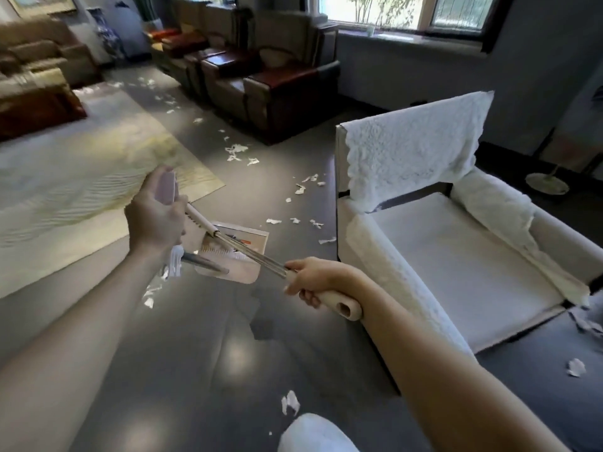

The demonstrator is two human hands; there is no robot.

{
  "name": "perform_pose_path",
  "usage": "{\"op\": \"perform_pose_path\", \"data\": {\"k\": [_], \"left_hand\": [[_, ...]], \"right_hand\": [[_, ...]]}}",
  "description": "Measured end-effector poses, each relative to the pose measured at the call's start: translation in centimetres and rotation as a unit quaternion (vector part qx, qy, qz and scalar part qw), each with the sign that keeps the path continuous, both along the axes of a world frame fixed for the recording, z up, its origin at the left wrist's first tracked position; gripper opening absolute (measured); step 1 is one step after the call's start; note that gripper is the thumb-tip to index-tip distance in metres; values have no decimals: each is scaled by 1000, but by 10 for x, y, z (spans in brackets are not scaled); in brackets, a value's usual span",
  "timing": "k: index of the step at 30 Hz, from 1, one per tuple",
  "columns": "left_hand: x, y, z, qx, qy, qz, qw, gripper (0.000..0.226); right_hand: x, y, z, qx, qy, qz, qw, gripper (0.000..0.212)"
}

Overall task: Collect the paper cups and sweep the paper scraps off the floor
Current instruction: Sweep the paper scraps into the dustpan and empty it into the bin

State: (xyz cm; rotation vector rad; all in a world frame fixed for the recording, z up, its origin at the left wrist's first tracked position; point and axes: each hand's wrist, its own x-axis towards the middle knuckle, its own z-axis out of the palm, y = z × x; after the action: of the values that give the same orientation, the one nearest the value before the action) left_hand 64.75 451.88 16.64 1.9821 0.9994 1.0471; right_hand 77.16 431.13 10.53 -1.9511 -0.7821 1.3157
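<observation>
— Paper scraps point(290, 402) are lying on the floor point(195, 353) right by our feet.
— Our right hand point(313, 282) is gripping the cream handle point(342, 308), fingers curled round it. Our left hand point(156, 216) is closing its fingers around the lilac handle point(166, 187).
— The dustpan point(241, 256) is sitting low between them; whether it is touching the floor, we cannot tell.
— We are wanting its lip pressed flat, and short, gentle strokes, since light paper is likely to scatter.
— More scraps are trailing beside the white armchair point(440, 256), past the rug point(81, 177), toward the brown sofas point(277, 89).
— We are seeing no cups for certain.
</observation>
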Motion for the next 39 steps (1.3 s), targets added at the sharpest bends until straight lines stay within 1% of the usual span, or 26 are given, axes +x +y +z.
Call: {"op": "perform_pose_path", "data": {"k": [6,9,11,15,20,22,25,29,33,36,39], "left_hand": [[141,185,-18,29,1,-43,999,43],[225,268,-9,46,10,-77,996,41],[279,315,-2,56,21,-103,993,41],[401,396,0,66,11,-152,986,45],[587,490,-20,46,-1,-211,976,46],[668,522,-28,28,-14,-247,968,45],[788,550,-24,6,-19,-316,949,46],[931,566,-10,29,-15,-394,919,44],[1076,581,-10,35,-27,-425,904,41],[1190,581,-17,34,-37,-443,895,40],[1297,577,-13,40,-43,-465,883,41]], "right_hand": [[122,188,-19,5,3,-35,999,44],[199,265,-15,15,25,-69,997,42],[245,305,-10,22,43,-100,994,40],[352,374,-4,17,56,-146,988,41],[508,449,-21,10,44,-216,975,41],[572,477,-29,15,49,-254,966,45],[666,504,-27,22,51,-299,953,47],[783,520,-20,30,69,-375,924,54],[908,535,-21,46,87,-442,892,65],[1008,544,-26,44,77,-463,882,69],[1102,545,-17,48,71,-484,871,68]]}}
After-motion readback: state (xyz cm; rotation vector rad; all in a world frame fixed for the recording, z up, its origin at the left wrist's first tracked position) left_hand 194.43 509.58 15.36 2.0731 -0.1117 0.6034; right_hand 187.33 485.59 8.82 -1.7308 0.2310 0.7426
